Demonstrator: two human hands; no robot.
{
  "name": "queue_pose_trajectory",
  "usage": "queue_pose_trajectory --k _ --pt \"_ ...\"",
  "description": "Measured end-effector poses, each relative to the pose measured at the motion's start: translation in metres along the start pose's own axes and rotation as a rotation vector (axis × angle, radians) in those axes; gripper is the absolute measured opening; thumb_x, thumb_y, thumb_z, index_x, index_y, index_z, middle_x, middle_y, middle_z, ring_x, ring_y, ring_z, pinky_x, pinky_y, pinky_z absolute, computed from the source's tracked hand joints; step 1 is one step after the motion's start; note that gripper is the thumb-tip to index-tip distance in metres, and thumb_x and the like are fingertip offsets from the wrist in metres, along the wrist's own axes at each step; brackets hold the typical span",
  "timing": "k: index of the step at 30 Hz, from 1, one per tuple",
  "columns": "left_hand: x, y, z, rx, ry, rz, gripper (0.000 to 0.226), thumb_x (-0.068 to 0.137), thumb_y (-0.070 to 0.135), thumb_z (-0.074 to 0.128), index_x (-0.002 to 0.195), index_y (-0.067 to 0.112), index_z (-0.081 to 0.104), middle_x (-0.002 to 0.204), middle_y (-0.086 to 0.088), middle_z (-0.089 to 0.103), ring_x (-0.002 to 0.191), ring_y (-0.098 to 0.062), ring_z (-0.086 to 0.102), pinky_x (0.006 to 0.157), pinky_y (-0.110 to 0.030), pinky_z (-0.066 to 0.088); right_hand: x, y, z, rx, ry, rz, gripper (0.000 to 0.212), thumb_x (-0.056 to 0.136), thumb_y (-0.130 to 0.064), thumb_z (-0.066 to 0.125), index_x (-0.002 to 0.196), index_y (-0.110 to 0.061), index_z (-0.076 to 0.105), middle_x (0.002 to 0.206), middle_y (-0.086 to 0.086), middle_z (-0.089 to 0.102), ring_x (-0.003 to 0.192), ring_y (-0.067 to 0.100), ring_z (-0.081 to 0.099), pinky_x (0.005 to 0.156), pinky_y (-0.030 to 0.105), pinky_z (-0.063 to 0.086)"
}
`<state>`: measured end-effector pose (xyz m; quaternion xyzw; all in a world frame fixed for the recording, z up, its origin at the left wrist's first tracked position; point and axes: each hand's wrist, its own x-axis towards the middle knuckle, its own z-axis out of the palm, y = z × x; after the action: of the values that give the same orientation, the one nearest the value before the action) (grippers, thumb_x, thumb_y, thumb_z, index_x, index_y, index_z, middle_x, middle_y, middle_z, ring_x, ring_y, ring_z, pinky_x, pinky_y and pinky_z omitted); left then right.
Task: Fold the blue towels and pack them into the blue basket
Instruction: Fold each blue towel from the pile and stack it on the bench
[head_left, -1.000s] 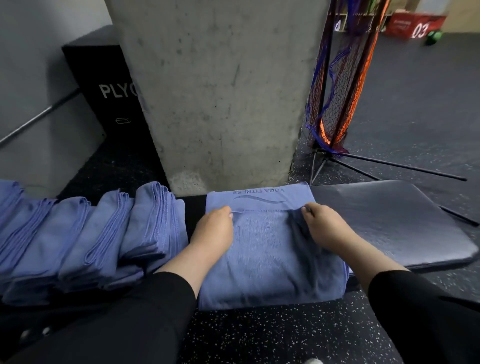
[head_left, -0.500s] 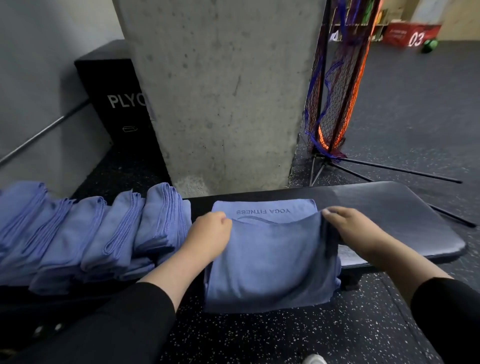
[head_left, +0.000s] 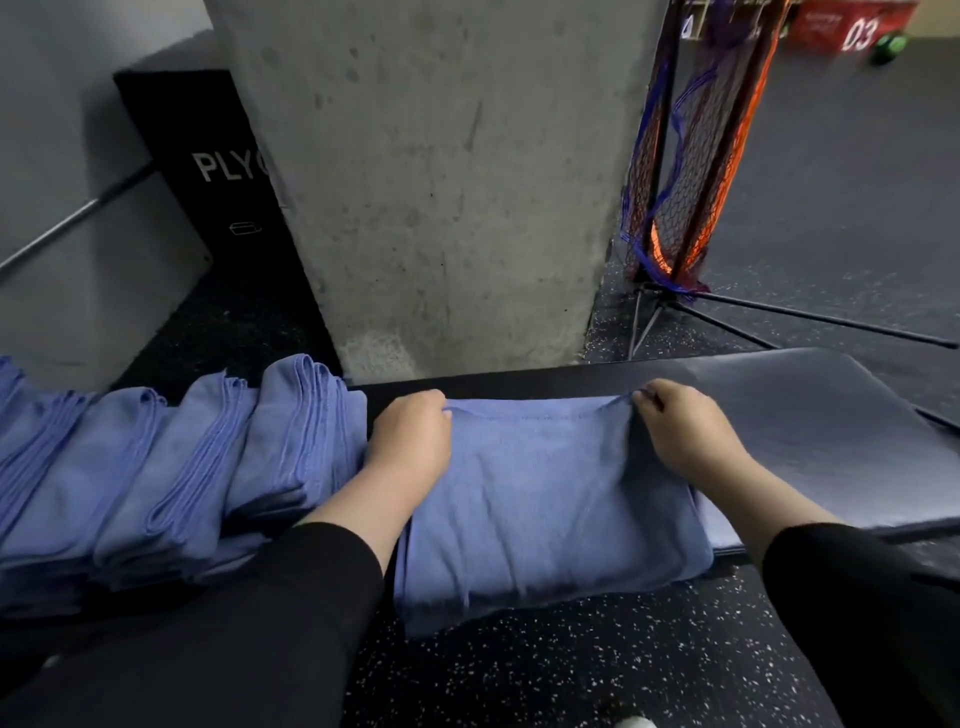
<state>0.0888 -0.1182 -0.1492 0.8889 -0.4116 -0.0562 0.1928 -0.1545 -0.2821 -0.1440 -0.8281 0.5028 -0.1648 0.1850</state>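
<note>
Both hands have carried the near fold forward, covering the printed edge seen half a second ago. Left hand (head_left: 410, 447) and right hand (head_left: 685, 434) each pinch a far corner of the blue towel (head_left: 545, 499), which lies folded on the bench (head_left: 810, 410), beside folded towels (head_left: 197, 457).

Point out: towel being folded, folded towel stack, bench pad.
towel being folded (head_left: 550, 499), head view, middle of top layer
folded towel stack (head_left: 291, 436), head view, rightmost bundle's face
bench pad (head_left: 810, 415), head view, bare right part
</note>
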Motion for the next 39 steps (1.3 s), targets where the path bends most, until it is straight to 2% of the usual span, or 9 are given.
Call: queue_pose_trajectory --k 5,10,12,15,18,27,30,35,39 --pt "0.014 0.003 -0.002 0.057 0.03 -0.058 0.017 0.099 0.009 0.045 0.086 0.012 0.055 0.069 0.002 0.038 0.072 -0.024 0.04 0.065 -0.033 0.033 0.017 0.007 0.002 -0.016 0.075 0.018 0.03 0.104 -0.03 0.045 0.088 -0.009 0.058 0.102 0.021 0.069 0.098 0.041 0.06 0.069 0.036 0.034" --pt "0.027 0.004 0.0 0.11 0.019 -0.078 0.013 0.094 0.001 0.049 0.088 0.011 0.055 0.089 -0.008 0.058 0.078 -0.029 0.048 0.065 -0.036 0.037 0.025 0.007 0.005 -0.064 0.105 0.012 0.027 0.102 -0.03 0.05 0.083 -0.01 0.054 0.099 0.022 0.068 0.094 0.042 0.059 0.068 0.037 0.034" --pt "0.027 0.004 0.003 0.109 0.022 -0.042 0.017 0.092 -0.002 0.049 0.099 0.011 0.057 0.099 -0.011 0.058 0.081 -0.029 0.05 0.065 -0.038 0.038 0.024 0.006 0.008 -0.102 0.086 -0.036 0.021 0.097 -0.029 0.058 0.095 -0.009 0.059 0.104 0.019 0.065 0.096 0.041 0.058 0.071 0.04 0.043" --pt "0.022 0.003 0.012 0.23 0.036 0.122 0.031 0.093 0.001 0.049 0.121 0.013 0.058 0.118 -0.008 0.054 0.1 -0.03 0.051 0.076 -0.039 0.037 0.02 0.008 0.013 -0.226 -0.021 -0.115 0.035 0.091 -0.03 0.062 0.123 -0.014 0.061 0.121 0.014 0.057 0.108 0.041 0.054 0.087 0.048 0.051" --pt "0.021 0.0 0.017 0.303 -0.017 0.225 0.036 0.095 0.014 0.048 0.129 0.019 0.061 0.131 0.0 0.056 0.118 -0.026 0.049 0.094 -0.041 0.034 0.018 0.007 0.01 -0.347 -0.103 -0.099 0.04 0.091 -0.034 0.057 0.13 -0.028 0.06 0.128 0.004 0.054 0.119 0.034 0.046 0.094 0.047 0.045" --pt "0.008 0.003 -0.001 0.322 -0.074 0.246 0.018 0.094 0.014 0.047 0.103 0.018 0.062 0.103 0.0 0.055 0.104 -0.024 0.051 0.083 -0.037 0.029 0.006 0.006 -0.007 -0.32 -0.129 -0.107 0.015 0.088 -0.03 0.061 0.099 -0.02 0.062 0.102 0.002 0.058 0.105 0.03 0.056 0.079 0.038 0.036" --pt "-0.001 0.005 -0.019 0.095 -0.118 0.212 0.012 0.092 0.015 0.05 0.099 0.016 0.058 0.097 0.001 0.057 0.096 -0.025 0.055 0.078 -0.036 0.038 -0.003 0.002 -0.025 -0.152 -0.132 -0.078 0.013 0.085 -0.022 0.065 0.088 -0.019 0.053 0.089 0.003 0.059 0.093 0.032 0.058 0.072 0.035 0.039" --pt "-0.026 0.004 -0.062 -0.153 -0.137 0.153 0.017 0.095 0.017 0.053 0.107 0.022 0.062 0.095 0.003 0.066 0.09 -0.022 0.06 0.076 -0.036 0.049 -0.028 -0.013 -0.072 0.053 -0.082 -0.109 0.022 0.086 -0.016 0.07 0.106 -0.022 0.061 0.093 -0.004 0.064 0.085 0.019 0.057 0.069 0.028 0.036" --pt "-0.053 0.004 -0.098 -0.386 -0.039 0.101 0.008 0.095 0.021 0.063 0.087 0.022 0.063 0.077 0.008 0.062 0.077 -0.016 0.057 0.068 -0.031 0.041 -0.058 -0.026 -0.118 -0.029 -0.047 -0.149 0.018 0.089 -0.024 0.073 0.08 -0.029 0.059 0.07 -0.011 0.059 0.063 0.011 0.05 0.057 0.028 0.04"
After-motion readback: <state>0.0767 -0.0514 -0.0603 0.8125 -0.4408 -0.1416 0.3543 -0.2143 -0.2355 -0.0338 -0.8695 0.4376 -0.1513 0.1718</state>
